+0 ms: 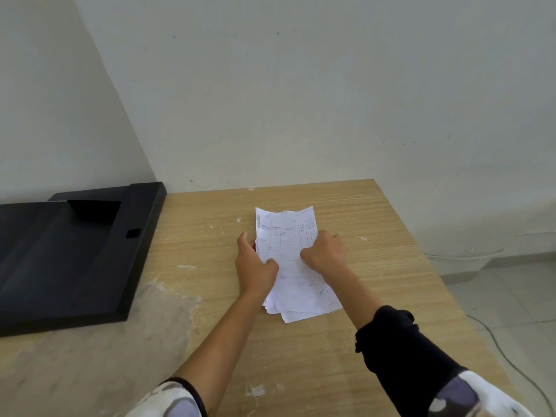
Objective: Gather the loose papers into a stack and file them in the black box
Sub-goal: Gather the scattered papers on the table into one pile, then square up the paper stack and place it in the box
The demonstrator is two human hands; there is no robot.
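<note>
At nine o'clock on the worktop (210, 341) lies the box (69, 254), black, open and shallow, its near corner jutting toward the bare middle; well apart from it, at the centre, sit the papers (296, 266), a rough stack with the top sheet's far edge curling up and the lower sheets fanned out at six o'clock. The left hand (255, 263) curls round the stack's nine o'clock edge, thumb on top, fingers seemingly tucked under; the right hand (325, 251) is closed loosely on the three o'clock edge, knuckles up, pressing the sheets inward. The risk, as I judge it: the fanned bottom sheets are not squared, so a lift now could let them slide free and scatter; a squeeze from both sides may buckle the thin paper rather than align it; carrying leftward, a drooping corner could catch the box rim (144, 236) and fold.
</note>
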